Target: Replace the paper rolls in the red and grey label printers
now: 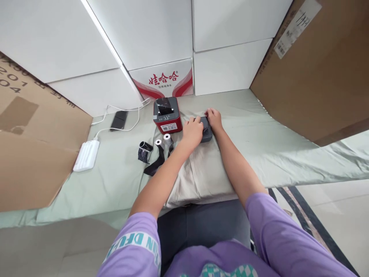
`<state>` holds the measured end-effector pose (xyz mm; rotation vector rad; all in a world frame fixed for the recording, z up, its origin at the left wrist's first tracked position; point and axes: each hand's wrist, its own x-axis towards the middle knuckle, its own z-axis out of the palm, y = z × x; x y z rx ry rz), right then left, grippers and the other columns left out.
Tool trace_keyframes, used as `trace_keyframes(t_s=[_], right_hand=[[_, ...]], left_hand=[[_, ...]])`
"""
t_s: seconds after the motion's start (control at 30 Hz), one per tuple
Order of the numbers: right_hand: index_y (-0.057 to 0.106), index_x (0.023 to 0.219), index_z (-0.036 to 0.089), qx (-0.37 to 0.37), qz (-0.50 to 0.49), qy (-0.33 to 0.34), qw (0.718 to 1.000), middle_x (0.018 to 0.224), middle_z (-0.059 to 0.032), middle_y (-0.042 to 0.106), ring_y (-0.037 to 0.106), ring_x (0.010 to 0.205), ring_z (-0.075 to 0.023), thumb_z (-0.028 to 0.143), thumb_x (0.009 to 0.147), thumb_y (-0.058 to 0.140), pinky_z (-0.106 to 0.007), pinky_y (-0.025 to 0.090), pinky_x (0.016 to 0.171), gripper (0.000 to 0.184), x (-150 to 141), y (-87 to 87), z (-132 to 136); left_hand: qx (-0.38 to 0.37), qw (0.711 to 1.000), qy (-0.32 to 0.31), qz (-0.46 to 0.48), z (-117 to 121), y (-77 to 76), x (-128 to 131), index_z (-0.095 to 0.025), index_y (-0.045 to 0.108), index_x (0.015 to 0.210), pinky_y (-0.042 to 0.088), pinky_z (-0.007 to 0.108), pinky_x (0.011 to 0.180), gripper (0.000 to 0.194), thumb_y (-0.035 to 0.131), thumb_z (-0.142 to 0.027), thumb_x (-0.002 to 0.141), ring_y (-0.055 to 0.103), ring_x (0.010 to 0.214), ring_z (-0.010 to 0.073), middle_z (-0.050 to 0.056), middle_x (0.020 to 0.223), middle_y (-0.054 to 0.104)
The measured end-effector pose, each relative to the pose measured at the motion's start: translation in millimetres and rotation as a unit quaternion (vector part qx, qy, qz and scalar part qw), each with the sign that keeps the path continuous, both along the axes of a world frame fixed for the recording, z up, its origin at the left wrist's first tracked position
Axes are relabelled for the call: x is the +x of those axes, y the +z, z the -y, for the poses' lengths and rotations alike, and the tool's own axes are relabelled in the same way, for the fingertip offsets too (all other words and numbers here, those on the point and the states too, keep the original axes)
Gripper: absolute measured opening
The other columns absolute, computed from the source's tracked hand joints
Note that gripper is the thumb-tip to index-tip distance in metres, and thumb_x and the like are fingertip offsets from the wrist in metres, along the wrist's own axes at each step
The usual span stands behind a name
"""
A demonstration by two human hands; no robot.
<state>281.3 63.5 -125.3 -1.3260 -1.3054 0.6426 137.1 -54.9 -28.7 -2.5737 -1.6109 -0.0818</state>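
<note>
A small dark grey device [206,134] with rounded corners lies on the cloth-covered surface, partly hidden by my hands. My left hand [193,130] is closed over its left side, fingers curled on the top. At the far right corner, my right hand [214,118] grips the edge with bent fingers. Just left of the device stands a red and black receipt printer [167,125] with a black strip on top and a label on its front. In front of that printer are two small white-ended rolls [167,137] and a roll in black wrapping [145,151], with black wrapping [155,163] lying loose beside my left forearm.
A white power bank [86,155] with a white cable and a black phone [118,120] lie to the left. Cardboard boxes stand at the left [37,154] and right [314,84]. White boxes [233,73] and a red-printed carton [163,82] form the back wall.
</note>
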Motion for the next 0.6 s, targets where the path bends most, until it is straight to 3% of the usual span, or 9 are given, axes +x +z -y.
trace_keyframes(t_s=[0.17,0.27,0.33,0.43,0.5,0.6], right_hand=[[0.058,0.071,0.021,-0.014,-0.026,0.007,1.0,0.064,0.0014,0.054,0.048,0.06,-0.0145,0.047,0.092,0.043,-0.03,0.041,0.066,0.036,-0.1,3.3,1.3],[0.057,0.072,0.022,-0.029,-0.057,0.004,0.998,0.063,0.0014,0.054,0.045,0.055,-0.0138,0.054,0.089,0.044,-0.029,0.038,0.06,0.038,0.2,5.6,-0.1],[0.056,0.071,0.023,-0.035,-0.065,0.0,0.997,0.062,0.001,0.054,0.046,0.056,-0.0143,0.057,0.087,0.045,-0.029,0.038,0.06,0.04,0.4,7.5,0.0],[0.057,0.07,0.023,-0.034,-0.06,0.005,0.998,0.062,0.0004,0.055,0.048,0.058,-0.0148,0.058,0.086,0.045,-0.03,0.04,0.061,0.04,0.9,9.2,0.3],[0.057,0.071,0.023,-0.034,-0.057,0.011,0.998,0.062,0.0004,0.056,0.048,0.057,-0.0147,0.056,0.086,0.045,-0.03,0.04,0.062,0.039,1.6,8.6,-0.7],[0.058,0.072,0.022,-0.034,-0.048,0.01,0.998,0.062,0.0011,0.056,0.049,0.058,-0.0144,0.055,0.088,0.046,-0.029,0.04,0.063,0.038,3.1,5.4,-3.5]], left_hand=[[-0.03,0.999,-0.039,0.022,0.0,6.8,-14.2,-0.017,0.068,0.13,0.049,0.04,0.094,0.046,0.043,-0.008,0.093,0.059,0.123,0.0276,0.014,0.135,0.063],[-0.09,0.989,-0.088,0.077,-2.1,25.4,-40.4,-0.03,0.069,0.13,0.052,0.032,0.09,0.05,0.044,-0.01,0.092,0.066,0.116,0.0218,0.004,0.132,0.069],[-0.077,0.986,-0.08,0.123,-5.0,42.8,-67.6,-0.035,0.069,0.131,0.052,0.03,0.094,0.05,0.043,-0.015,0.094,0.066,0.118,0.0203,0.0,0.134,0.07],[-0.023,0.986,0.022,0.166,-15.5,65.8,-119.2,-0.031,0.069,0.133,0.049,0.03,0.103,0.05,0.041,-0.018,0.093,0.064,0.124,0.0213,0.0,0.138,0.069],[-0.011,0.981,0.112,0.156,-26.6,72.9,-153.4,-0.028,0.071,0.13,0.048,0.033,0.104,0.046,0.045,-0.024,0.093,0.064,0.124,0.0242,0.003,0.137,0.07],[-0.088,0.97,0.188,0.128,-41.0,68.9,-189.5,-0.026,0.073,0.126,0.051,0.033,0.096,0.042,0.05,-0.034,0.092,0.069,0.111,0.0254,0.006,0.122,0.076]])
